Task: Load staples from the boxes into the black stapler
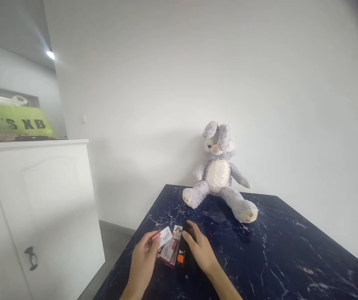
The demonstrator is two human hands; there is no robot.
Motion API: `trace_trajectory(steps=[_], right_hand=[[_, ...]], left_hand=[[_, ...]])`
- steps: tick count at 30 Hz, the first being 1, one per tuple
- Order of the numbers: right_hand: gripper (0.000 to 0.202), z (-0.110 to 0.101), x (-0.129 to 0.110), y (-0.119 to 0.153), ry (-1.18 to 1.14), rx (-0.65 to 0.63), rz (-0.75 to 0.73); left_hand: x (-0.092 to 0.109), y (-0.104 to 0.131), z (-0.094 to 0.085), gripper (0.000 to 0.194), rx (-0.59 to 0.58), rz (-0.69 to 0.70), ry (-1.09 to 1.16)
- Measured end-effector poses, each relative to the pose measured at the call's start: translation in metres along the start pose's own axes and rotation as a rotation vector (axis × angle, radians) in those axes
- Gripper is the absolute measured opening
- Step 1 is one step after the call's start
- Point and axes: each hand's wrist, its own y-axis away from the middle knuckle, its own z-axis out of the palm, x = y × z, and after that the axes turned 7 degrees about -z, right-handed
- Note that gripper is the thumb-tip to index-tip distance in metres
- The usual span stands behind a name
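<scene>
Between the thumb and fingers of my left hand [144, 254] is a small white and red box [165, 237], held tilted above the others. My right hand [200, 248] grips the far end of a long black object with an orange patch, which looks like a stapler [181, 254]. Its upper part is partly covered by my fingers. Under and beside the held box lie several more small red and white boxes [168, 251], overlapping on the table. Just behind them, a white box with a dark picture [177, 231] touches the black object's side.
A grey plush rabbit [218, 175] sits at the back of the dark blue marbled table [279, 246], against the white wall [147, 83]. At the left stands a white cabinet [41, 200] with a green bag [19, 118] on top.
</scene>
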Motion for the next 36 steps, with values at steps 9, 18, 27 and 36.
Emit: trace_trajectory(steps=[9,18,27,36], right_hand=[[0.047,-0.003,0.002,0.012,0.144,0.122,0.037],[0.059,-0.022,-0.003,0.031,0.005,0.135,0.037],[0.065,-0.027,0.011,0.026,-0.093,0.254,0.135],[0.043,-0.032,0.011,0.027,0.057,0.187,-0.009]], left_hand=[[-0.004,-0.008,-0.01,0.03,0.142,0.121,-0.643],[-0.004,0.009,0.005,0.039,-0.072,0.3,-0.587],[-0.017,-0.002,0.005,0.048,-0.14,0.154,-0.554],[-0.012,0.002,0.004,0.054,-0.117,0.113,-0.547]])
